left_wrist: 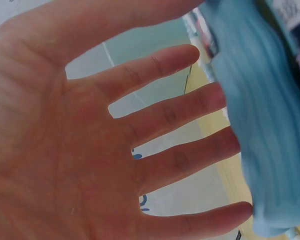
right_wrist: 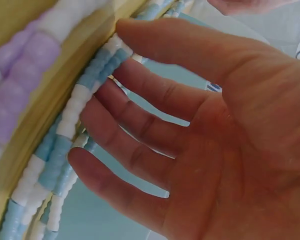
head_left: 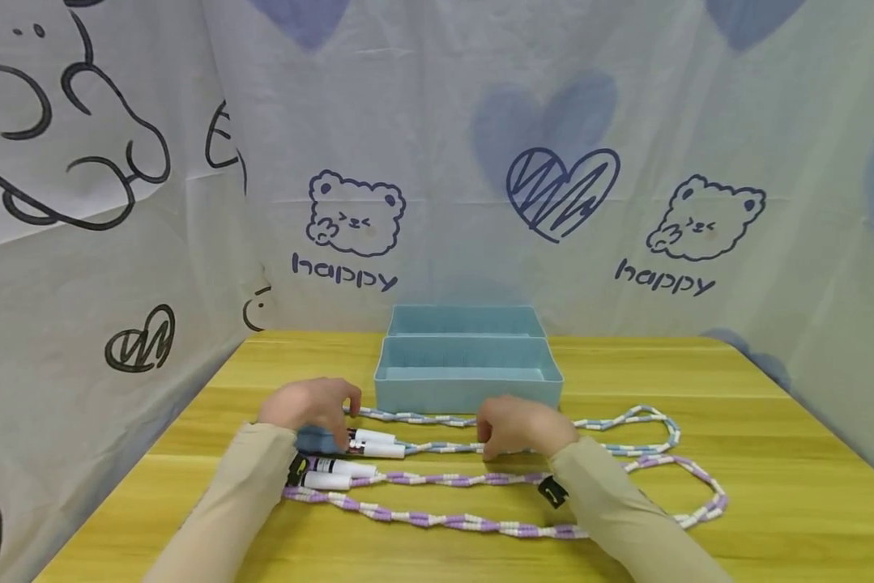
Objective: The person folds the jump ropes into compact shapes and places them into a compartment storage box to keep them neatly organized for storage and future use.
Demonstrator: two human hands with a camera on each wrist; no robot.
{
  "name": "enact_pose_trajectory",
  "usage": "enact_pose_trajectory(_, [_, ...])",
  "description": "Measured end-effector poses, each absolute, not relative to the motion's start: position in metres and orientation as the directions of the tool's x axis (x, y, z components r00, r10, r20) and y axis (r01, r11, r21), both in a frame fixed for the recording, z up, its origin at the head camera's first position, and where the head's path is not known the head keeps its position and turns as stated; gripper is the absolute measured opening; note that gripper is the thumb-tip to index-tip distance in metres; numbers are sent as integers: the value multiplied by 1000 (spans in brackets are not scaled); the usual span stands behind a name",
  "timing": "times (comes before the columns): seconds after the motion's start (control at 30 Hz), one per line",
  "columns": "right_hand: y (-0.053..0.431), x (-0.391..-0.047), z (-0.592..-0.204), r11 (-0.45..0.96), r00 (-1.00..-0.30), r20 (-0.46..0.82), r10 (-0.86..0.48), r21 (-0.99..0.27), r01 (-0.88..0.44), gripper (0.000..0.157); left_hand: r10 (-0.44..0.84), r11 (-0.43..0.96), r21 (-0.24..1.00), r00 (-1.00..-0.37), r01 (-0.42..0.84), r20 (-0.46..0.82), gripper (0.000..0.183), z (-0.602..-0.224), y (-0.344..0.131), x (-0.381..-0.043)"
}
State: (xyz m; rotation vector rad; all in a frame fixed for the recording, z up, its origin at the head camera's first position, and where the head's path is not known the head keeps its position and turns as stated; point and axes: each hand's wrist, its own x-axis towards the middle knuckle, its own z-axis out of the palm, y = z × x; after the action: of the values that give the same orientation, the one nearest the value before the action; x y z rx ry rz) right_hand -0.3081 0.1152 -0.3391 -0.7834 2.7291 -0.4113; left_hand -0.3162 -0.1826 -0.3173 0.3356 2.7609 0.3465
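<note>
A blue-and-white beaded jump rope (head_left: 437,446) lies doubled along the table, its blue ribbed handles (left_wrist: 270,120) and white ends (head_left: 374,449) at the left. Over these handles hovers my left hand (head_left: 309,406); its fingers are spread and fairly straight, with fingertips right at the handle's side. My right hand (head_left: 520,427) is at the middle of the same rope. In the right wrist view, its thumb and slightly bent fingers stand apart around the beaded strands (right_wrist: 65,115), fingertips close to the beads. Nearer me lies a purple-and-white beaded jump rope (head_left: 422,520), partly hidden by my sleeves.
Behind the ropes stands a light blue open bin (head_left: 469,397), with a second similar bin (head_left: 466,320) behind it. The yellow wood-grain table (head_left: 626,368) meets a white patterned curtain (head_left: 437,146) at the back and sides. Black wrist straps (head_left: 553,491) show at both cuffs.
</note>
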Motion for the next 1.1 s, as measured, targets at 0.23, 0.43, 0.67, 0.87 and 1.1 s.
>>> enact_pose_trajectory(0.23, [120,-311,-343,806,-819,-159,-551,-355,-474,49,282,942,268,-913,204,-295,37,-323,-175,-313])
enact_pose_trajectory(0.43, [123,-311,-343,790,-804,-164,-572,-377,-485,48,275,947,245,-915,206,-295,40,-324,-176,-314])
enact_pose_trajectory(0.67, [123,-314,-341,801,-813,-173,-557,-370,-470,45,243,949,273,-919,159,-310,69,-330,-183,-317])
enact_pose_trajectory(0.87, [125,-315,-335,812,-823,-176,-539,-369,-453,20,237,945,292,-924,147,-301,73,-333,-187,-320])
enact_pose_trajectory(1.1, [130,-317,-325,789,-815,-130,-564,-377,-486,22,283,944,240,-930,227,-235,60,-334,-189,-324])
